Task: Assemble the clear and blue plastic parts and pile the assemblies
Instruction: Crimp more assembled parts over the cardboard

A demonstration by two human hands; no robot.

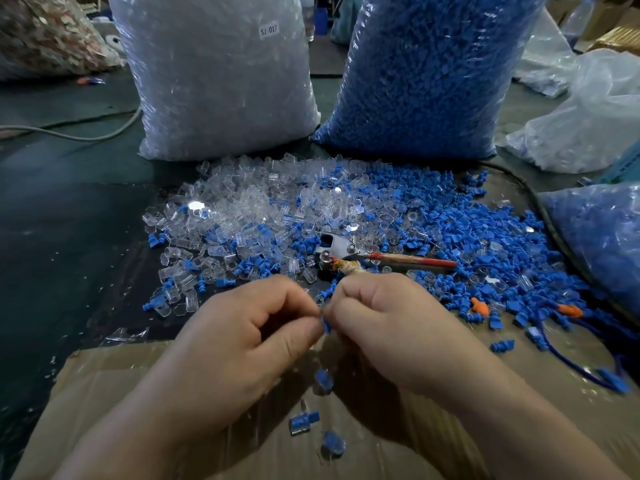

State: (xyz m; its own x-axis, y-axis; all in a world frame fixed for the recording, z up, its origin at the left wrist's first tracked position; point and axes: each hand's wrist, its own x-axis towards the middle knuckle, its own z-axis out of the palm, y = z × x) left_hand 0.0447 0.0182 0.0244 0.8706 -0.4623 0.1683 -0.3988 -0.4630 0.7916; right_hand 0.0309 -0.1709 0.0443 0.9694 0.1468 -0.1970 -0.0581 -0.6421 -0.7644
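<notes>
My left hand [242, 327] and my right hand [384, 317] meet in the middle, fingers curled. Together they pinch one small blue part [326, 326] between the fingertips. If a clear part is also in the pinch, I cannot tell.

At 11 o'clock from my hands stands a big transparent bag [221, 81], full of clear parts, with a small white label. At 1 o'clock stands a second big bag [429, 74], full of blue parts. At 2 o'clock, at the edge, lies a third bag [602, 237] with blue and clear pieces mixed.

At 12 o'clock the loose clear parts [242, 209] and the loose blue parts [450, 216] are spread on the table, and pliers [346, 252] lie on them. At 6 o'clock, a few assemblies [304, 421] lie on the cardboard [104, 382].
</notes>
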